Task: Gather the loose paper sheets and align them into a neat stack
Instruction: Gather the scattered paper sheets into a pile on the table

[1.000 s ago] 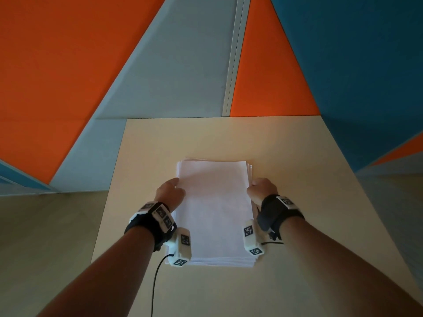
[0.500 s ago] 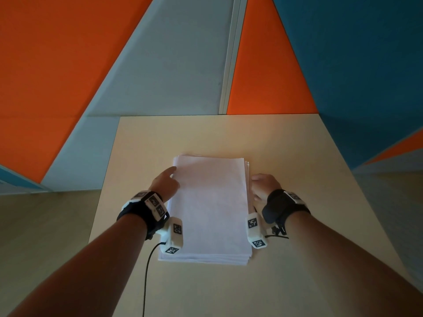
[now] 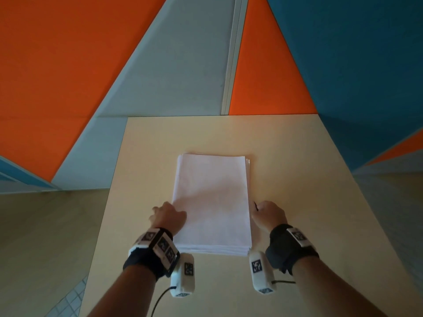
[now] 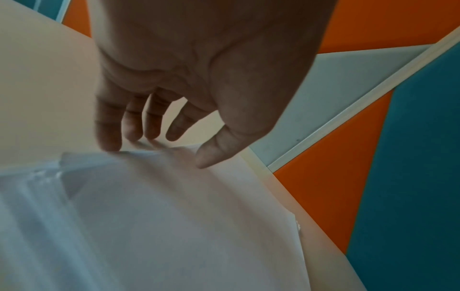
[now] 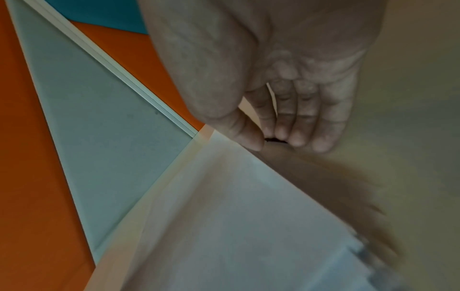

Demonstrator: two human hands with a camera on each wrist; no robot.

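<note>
The paper stack [image 3: 211,202] lies at the middle of the table [image 3: 309,179], the left hand [image 3: 168,217] at its 8 o'clock edge with loosely spread fingers touching it, the right hand [image 3: 267,216] at 4 o'clock, fingers pressed together against that edge.

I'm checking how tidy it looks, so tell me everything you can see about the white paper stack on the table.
The white paper stack lies flat, lengthwise, near the middle of the light beige table. It holds many plain sheets; its top is blank. The edges are nearly flush, with a few sheets offset at the far right corner. The left hand touches its left edge and the right hand its right edge.
</note>
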